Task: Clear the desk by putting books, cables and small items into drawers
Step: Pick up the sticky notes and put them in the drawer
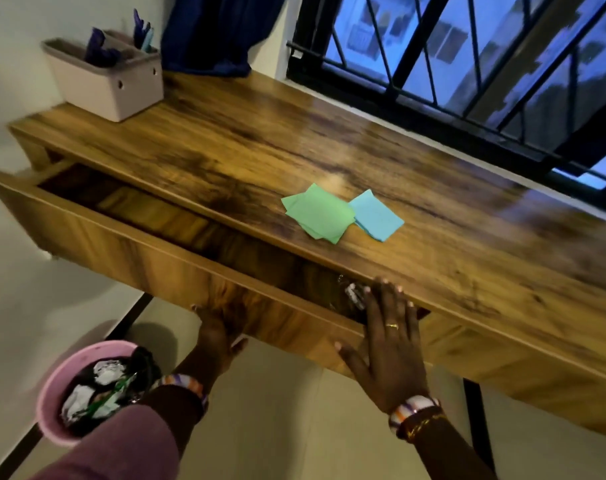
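While the drawer [176, 244] hangs open, the left hand [218, 332] grips its front underneath and the right hand [386, 348] lies flat, fingers spread, over its edge. Green notes [317, 213] and blue notes [376, 216] sit on the tabletop [433, 216], well beyond both hands.

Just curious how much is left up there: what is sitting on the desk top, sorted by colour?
Green: 1 stack of paper notes
Blue: 1 stack of paper notes
Pale grey: 1 organiser bin holding pens
Total: 3
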{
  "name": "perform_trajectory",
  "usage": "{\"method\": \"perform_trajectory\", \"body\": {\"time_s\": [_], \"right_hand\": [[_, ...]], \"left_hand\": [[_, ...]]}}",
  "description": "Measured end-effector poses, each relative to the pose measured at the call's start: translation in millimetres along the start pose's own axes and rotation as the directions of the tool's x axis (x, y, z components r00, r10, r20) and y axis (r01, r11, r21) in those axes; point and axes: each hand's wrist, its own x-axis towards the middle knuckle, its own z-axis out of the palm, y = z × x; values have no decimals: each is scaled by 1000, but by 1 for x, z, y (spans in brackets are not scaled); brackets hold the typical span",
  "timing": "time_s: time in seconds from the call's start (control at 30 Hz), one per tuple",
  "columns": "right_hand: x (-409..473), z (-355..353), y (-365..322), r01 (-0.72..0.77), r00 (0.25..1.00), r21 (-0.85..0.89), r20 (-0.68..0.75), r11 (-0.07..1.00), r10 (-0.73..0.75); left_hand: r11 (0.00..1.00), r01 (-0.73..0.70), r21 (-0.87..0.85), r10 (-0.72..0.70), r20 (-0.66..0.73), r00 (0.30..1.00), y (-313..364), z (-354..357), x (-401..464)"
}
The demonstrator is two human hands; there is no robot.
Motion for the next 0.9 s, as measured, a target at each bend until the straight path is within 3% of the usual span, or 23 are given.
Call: {"method": "perform_trajectory", "body": {"time_s": [0.07,0.13,0.17,0.23,0.3,0.33,0.4,0.47,0.53,0.57,0.6,0.7,0.8,0.87,0.9], "right_hand": [[-28,3,-10,60,998,-59,-12,996,-61],[-53,0,-22,62,998,-6,-32,998,-62],[-66,-3,-29,58,998,25,-31,998,-57],[-89,-7,-39,75,997,61,-21,995,-74],[-112,-15,-48,110,992,87,57,990,-115],[-124,-20,-50,136,981,88,125,987,-147],[-142,-24,-47,212,951,47,219,976,-218],[-163,-35,-39,209,941,50,262,977,-215],[-182,-46,-29,154,917,61,364,986,-165],[-189,-48,-26,151,895,53,416,987,-159],[-198,-52,-27,153,878,39,453,987,-154],[-218,-58,-37,219,866,-2,462,976,-194],[-235,-61,-44,465,857,-189,341,865,-386],[-241,-62,-47,528,809,-178,404,830,-427],[-240,-65,-51,488,785,-111,491,866,-379]], "left_hand": [[997,-42,64,46,-67,997,-9,-18,-21],[979,-86,184,117,-164,979,-17,-40,-44],[940,-137,314,203,-187,961,-21,-50,-59],[758,-240,607,423,-177,889,-38,-67,-85],[490,-249,836,638,-149,756,-61,-76,-126],[295,-241,925,724,-52,688,-73,-75,-153],[-118,-322,939,752,296,589,-98,-68,-200],[-520,-381,765,611,644,461,-111,-59,-226],[-680,-365,636,355,721,595,-108,-46,-246],[-720,-334,608,258,682,685,-102,-43,-251],[-745,-318,587,204,653,729,-98,-41,-258],[-780,-284,557,132,591,796,-91,-42,-273],[-784,-282,554,76,535,841,-88,-43,-290],[-785,-315,533,1,510,860,-86,-42,-295],[-785,-341,517,-48,498,866,-83,-44,-294]]}}
